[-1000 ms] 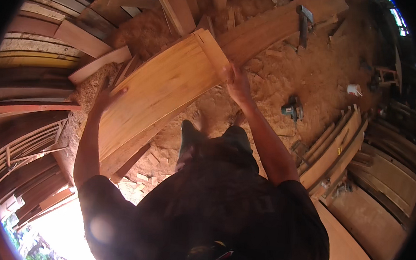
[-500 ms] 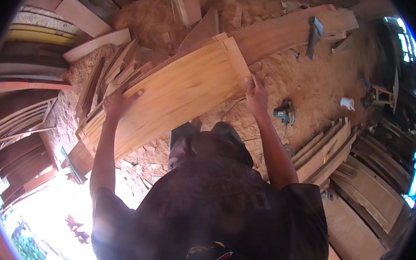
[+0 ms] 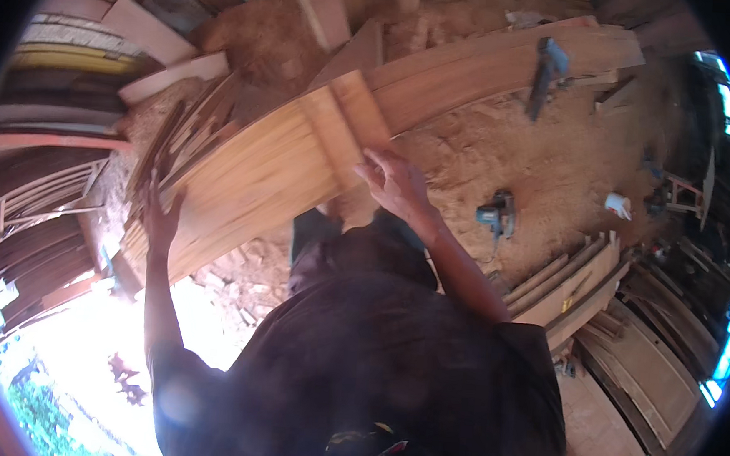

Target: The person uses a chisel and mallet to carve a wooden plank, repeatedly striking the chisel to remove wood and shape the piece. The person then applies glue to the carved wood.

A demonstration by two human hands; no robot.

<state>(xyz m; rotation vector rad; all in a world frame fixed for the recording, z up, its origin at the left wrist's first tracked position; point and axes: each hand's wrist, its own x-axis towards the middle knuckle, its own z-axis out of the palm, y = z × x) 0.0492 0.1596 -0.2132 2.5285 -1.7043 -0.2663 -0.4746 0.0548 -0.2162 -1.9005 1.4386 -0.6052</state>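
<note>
A wide wooden panel [image 3: 246, 183] with a cross strip near its right end lies slanted before me, over a long board [image 3: 500, 69] that runs on to the far right. My left hand [image 3: 162, 216] rests at the panel's left end with its fingers spread. My right hand [image 3: 397, 186] is at the panel's right end, its thumb and fingers apart beside the edge; whether it touches the wood I cannot tell. Farther right, a try square with a blue-grey part [image 3: 546, 76] lies on the long board's near edge.
A power saw [image 3: 496, 214] sits on the sawdust-covered ground to my right, with a white cup [image 3: 618, 205] beyond it. Stacked boards [image 3: 575, 278] lie at the near right. Wood offcuts [image 3: 209, 114] lie beyond the panel's left end, and timber [image 3: 64, 97] is piled at the far left.
The panel has come down and shifted left onto the long board. My left hand has gone from gripping to spread fingers. My right hand has moved left and loosened from the edge.
</note>
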